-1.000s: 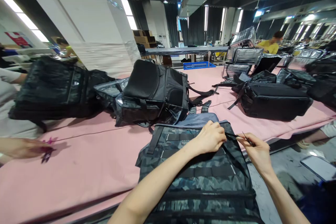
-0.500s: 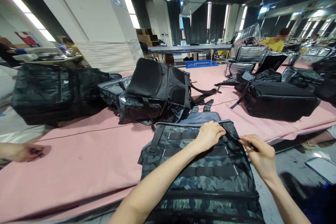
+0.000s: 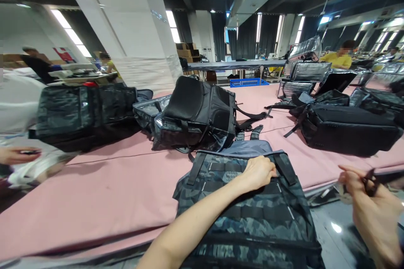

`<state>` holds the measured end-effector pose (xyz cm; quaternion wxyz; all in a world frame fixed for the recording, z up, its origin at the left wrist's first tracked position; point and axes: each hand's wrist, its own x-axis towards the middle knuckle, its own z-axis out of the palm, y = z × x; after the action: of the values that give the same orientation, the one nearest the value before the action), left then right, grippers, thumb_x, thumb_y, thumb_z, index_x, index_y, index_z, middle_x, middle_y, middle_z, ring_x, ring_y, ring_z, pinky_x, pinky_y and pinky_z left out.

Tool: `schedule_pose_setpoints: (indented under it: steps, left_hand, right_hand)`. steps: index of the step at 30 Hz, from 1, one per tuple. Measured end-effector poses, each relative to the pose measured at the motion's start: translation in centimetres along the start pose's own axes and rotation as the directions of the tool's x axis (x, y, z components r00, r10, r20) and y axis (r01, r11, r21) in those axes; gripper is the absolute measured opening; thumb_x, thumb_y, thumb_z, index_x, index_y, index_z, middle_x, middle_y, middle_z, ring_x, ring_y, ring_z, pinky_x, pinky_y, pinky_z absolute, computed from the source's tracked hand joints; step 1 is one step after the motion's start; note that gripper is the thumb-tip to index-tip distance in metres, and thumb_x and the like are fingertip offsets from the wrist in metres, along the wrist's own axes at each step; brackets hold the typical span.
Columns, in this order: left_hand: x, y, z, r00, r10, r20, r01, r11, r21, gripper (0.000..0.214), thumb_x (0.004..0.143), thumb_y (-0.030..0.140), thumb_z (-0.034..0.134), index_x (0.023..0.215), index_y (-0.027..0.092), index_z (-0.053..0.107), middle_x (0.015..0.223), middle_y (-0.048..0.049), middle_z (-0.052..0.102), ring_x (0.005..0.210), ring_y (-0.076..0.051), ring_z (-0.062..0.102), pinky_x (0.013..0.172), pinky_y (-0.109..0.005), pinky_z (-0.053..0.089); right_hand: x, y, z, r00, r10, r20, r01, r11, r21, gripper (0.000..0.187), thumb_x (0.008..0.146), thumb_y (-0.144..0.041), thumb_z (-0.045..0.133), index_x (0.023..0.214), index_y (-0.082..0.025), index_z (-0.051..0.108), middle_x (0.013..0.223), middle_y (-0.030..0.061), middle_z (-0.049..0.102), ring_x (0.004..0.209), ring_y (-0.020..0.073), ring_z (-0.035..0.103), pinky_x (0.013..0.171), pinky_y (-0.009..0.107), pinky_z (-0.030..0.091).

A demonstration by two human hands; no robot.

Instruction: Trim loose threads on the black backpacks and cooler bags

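A dark camouflage backpack (image 3: 249, 206) with black webbing rows lies in front of me, its grey-lined top edge away from me. My left hand (image 3: 260, 172) reaches across it, fingers closed at the fabric near the upper right black strap (image 3: 285, 168). What exactly is pinched there is hidden by the fingers. Off to the right, apart from the backpack, my right hand (image 3: 369, 206) is closed around small dark thread snips (image 3: 370, 181), with the index finger stretched out. That hand is slightly blurred.
A pink-covered table (image 3: 126, 193) runs across the view. Black backpacks (image 3: 202, 109) lie behind mine, with a camouflage bag (image 3: 66, 113) left and a black bag (image 3: 350, 128) right. Another person's hand (image 3: 20, 155) holds a small object at left. A blue crate (image 3: 249, 83) stands beyond.
My right hand has moved away from the backpack's upper right corner, out to the right with the snips. My left hand stays at the bag. The view has shifted a little.
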<state>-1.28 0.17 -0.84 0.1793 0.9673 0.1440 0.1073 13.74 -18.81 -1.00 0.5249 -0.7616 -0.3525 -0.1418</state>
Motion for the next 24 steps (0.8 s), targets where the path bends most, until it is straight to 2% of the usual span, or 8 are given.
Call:
schedule_pose_setpoints:
  steps: [2, 5, 10, 14, 17, 21, 22, 24]
  left_hand:
    - [-0.4, 0.3, 0.0, 0.999, -0.024, -0.021, 0.025, 0.998, 0.062, 0.022, 0.085, 0.026, 0.047, 0.079, 0.016, 0.066, 0.083, -0.0072, 0.065, 0.083, -0.021, 0.058, 0.072, -0.028, 0.044]
    - [-1.1, 0.5, 0.0, 0.994, -0.109, -0.031, 0.109, 0.994, -0.014, 0.022, 0.086, 0.025, 0.044, 0.080, 0.015, 0.064, 0.085, -0.0074, 0.065, 0.084, -0.020, 0.057, 0.075, -0.029, 0.044]
    - [-1.7, 0.5, 0.4, 0.961, -0.278, 0.003, 0.264, 0.911, -0.316, 0.021, 0.083, 0.021, 0.043, 0.077, 0.015, 0.063, 0.079, -0.0035, 0.064, 0.075, -0.015, 0.056, 0.073, -0.024, 0.042]
    - [-1.7, 0.4, 0.5, 0.946, -0.323, 0.009, 0.297, 0.858, -0.420, 0.021, 0.081, 0.021, 0.044, 0.075, 0.014, 0.063, 0.074, -0.0024, 0.063, 0.071, -0.015, 0.055, 0.070, -0.024, 0.041]
    - [-1.7, 0.2, 0.6, 0.943, -0.334, 0.006, 0.303, 0.847, -0.436, 0.020, 0.080, 0.023, 0.046, 0.077, 0.014, 0.064, 0.076, -0.0028, 0.064, 0.073, -0.016, 0.056, 0.071, -0.025, 0.042]
    - [-1.4, 0.4, 1.5, 0.936, -0.350, 0.037, 0.332, 0.841, -0.427, 0.020, 0.081, 0.027, 0.048, 0.083, 0.017, 0.066, 0.086, -0.0034, 0.068, 0.080, -0.017, 0.059, 0.074, -0.026, 0.043]
    - [-1.2, 0.5, 1.7, 0.936, -0.347, 0.051, 0.336, 0.845, -0.416, 0.020, 0.081, 0.028, 0.048, 0.085, 0.018, 0.066, 0.088, -0.0036, 0.068, 0.083, -0.018, 0.060, 0.074, -0.026, 0.044]
    - [-1.0, 0.5, 1.7, 0.941, -0.330, 0.068, 0.331, 0.867, -0.372, 0.021, 0.082, 0.029, 0.049, 0.090, 0.019, 0.066, 0.090, -0.0042, 0.069, 0.084, -0.019, 0.061, 0.072, -0.025, 0.044]
  right_hand:
    - [0.1, -1.0, -0.1, 0.989, -0.092, 0.119, 0.107, 0.986, -0.131, 0.046, 0.080, -0.055, 0.050, 0.108, -0.021, 0.061, 0.083, 0.0041, 0.067, 0.071, 0.0189, 0.063, 0.062, 0.028, 0.048]
    - [-0.1, -2.4, 0.9, 0.878, -0.267, 0.397, 0.387, 0.885, -0.259, 0.047, 0.080, -0.058, 0.049, 0.112, -0.024, 0.056, 0.091, 0.0030, 0.067, 0.070, 0.0177, 0.064, 0.057, 0.026, 0.045]
    - [-0.2, -3.4, 3.0, 0.713, -0.543, 0.443, 0.685, 0.674, -0.277, 0.028, 0.092, -0.040, 0.040, 0.093, -0.021, 0.061, 0.087, 0.0032, 0.064, 0.065, 0.0133, 0.058, 0.058, 0.026, 0.038]
    - [0.3, -3.9, 3.9, 0.599, -0.645, 0.474, 0.799, 0.517, -0.307, 0.025, 0.091, -0.031, 0.043, 0.085, -0.021, 0.064, 0.080, 0.0035, 0.062, 0.066, 0.0143, 0.054, 0.061, 0.029, 0.033]
    - [0.6, -4.0, 4.5, 0.563, -0.657, 0.501, 0.826, 0.461, -0.324, 0.024, 0.090, -0.029, 0.044, 0.083, -0.021, 0.066, 0.077, 0.0036, 0.061, 0.065, 0.0150, 0.053, 0.060, 0.030, 0.031]
    - [0.5, -3.3, 4.7, 0.544, -0.680, 0.491, 0.838, 0.468, -0.282, 0.029, 0.090, -0.034, 0.041, 0.081, -0.022, 0.066, 0.077, 0.0039, 0.061, 0.063, 0.0151, 0.052, 0.059, 0.030, 0.031]
    - [0.4, -2.9, 4.8, 0.552, -0.683, 0.478, 0.832, 0.489, -0.262, 0.031, 0.090, -0.037, 0.040, 0.079, -0.023, 0.065, 0.076, 0.0034, 0.061, 0.061, 0.0150, 0.052, 0.058, 0.030, 0.031]
    - [0.6, -2.0, 5.3, 0.606, -0.674, 0.422, 0.785, 0.591, -0.185, 0.033, 0.088, -0.045, 0.042, 0.075, -0.025, 0.065, 0.070, 0.0023, 0.060, 0.056, 0.0151, 0.050, 0.055, 0.030, 0.030]
